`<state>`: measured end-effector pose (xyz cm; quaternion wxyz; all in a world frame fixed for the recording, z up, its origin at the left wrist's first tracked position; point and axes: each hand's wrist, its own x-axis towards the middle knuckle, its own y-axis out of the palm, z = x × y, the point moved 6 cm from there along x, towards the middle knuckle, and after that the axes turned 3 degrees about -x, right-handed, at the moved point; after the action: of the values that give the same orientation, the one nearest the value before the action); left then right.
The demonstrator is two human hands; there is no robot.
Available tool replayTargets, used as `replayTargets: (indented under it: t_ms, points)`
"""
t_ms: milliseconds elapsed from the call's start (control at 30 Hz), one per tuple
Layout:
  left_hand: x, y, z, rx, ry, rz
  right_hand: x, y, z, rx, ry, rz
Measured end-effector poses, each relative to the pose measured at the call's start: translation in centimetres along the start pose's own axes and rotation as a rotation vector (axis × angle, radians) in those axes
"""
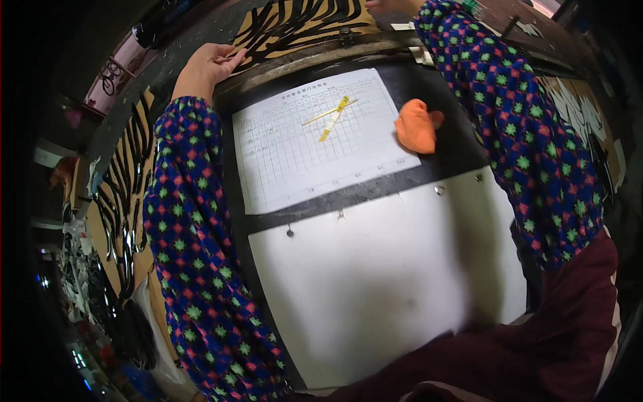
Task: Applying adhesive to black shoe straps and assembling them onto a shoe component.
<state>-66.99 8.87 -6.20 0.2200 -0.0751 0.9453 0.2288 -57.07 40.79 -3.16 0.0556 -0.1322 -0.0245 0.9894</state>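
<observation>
My left hand [206, 69] is at the upper left, its thumb and fingers drawn together in a pinch beside the left end of a brown board. Dark glossy strips [301, 23] fan out over that board; whether one is between my fingertips is too small to tell. At the top edge is my right hand [394, 5], mostly cut off by the frame, near the board's right end. What its fingers do does not show. A printed paper form [281, 157] lies between my forearms, with a yellow-and-white strip [330, 124] and a thin yellow stick on it.
An orange cloth-like bundle [417, 127] sits at the form's right edge. Nearer me is a large white sheet [375, 268] with metal studs along its top. More dark strips [127, 194] lie on a brown board at left; white cut pieces [577, 110] lie at right.
</observation>
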Motion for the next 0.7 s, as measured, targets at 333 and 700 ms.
replayTargets:
  t_ms: [333, 700]
  points:
    - [-25.0, 2.5, -3.7, 0.940, 0.411, 0.502, -9.1, -0.5, 7.1, -0.125, -0.300, 0.497]
    - [-42.0, -20.5, 9.4, 1.253, 0.728, 0.017, -36.7, 0.3, -6.2, -0.583, -0.123, 0.761]
